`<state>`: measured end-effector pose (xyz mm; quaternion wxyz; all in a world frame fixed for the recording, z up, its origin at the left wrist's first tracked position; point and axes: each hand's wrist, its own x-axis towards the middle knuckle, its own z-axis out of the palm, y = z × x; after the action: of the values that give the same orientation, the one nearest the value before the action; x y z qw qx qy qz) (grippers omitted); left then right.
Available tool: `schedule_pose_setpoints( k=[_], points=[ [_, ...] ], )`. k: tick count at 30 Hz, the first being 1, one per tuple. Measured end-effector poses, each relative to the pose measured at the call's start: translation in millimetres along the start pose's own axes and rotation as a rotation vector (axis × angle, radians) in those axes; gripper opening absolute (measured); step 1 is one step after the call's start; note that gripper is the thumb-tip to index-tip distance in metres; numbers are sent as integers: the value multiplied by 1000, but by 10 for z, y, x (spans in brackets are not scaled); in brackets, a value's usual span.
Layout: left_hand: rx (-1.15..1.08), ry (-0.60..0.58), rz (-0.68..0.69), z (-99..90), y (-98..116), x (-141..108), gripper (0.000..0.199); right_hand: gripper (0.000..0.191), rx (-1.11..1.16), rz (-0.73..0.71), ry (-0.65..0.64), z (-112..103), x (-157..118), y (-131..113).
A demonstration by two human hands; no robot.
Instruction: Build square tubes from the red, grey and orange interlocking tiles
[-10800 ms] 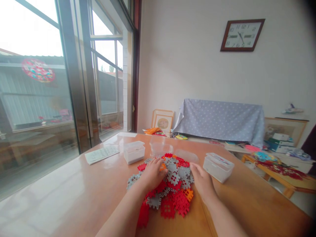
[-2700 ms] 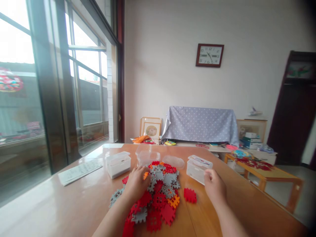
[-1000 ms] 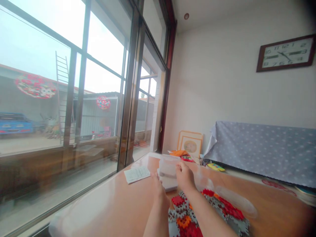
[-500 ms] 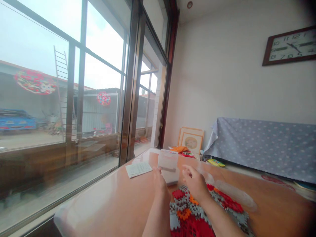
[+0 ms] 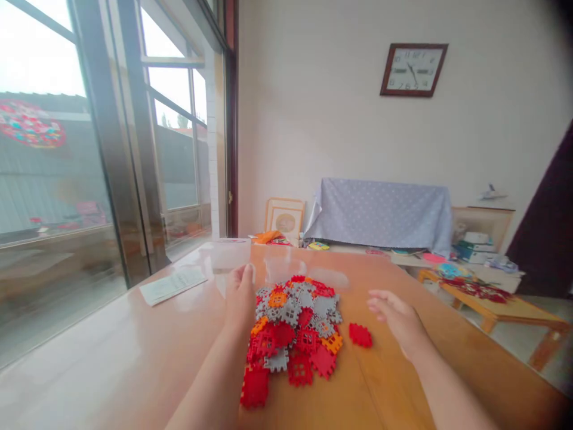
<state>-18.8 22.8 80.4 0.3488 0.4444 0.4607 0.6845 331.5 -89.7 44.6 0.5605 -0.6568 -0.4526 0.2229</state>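
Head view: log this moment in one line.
left hand: at translucent plastic box; right hand: open; red interlocking tile: apart from tile pile

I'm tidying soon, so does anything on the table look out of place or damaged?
One red interlocking tile lies alone to the right of the heaped tiles, odd because the others sit bunched together. No damage is visible.

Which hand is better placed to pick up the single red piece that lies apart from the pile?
Probably the right hand: it looks empty and is near the loose red piece. The left hand is across the pile, by the clear box.
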Motion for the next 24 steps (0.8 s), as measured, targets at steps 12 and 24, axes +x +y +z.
schedule_pose_setpoints(
  k=[12,24],
  points=[
    [248,-239,148,234,78,-288,39,85,-329,-52,-448,-72,93,489],
    [313,-277,133,260,89,-323,44,82,-536,-138,-444,22,78,391]
  ],
)
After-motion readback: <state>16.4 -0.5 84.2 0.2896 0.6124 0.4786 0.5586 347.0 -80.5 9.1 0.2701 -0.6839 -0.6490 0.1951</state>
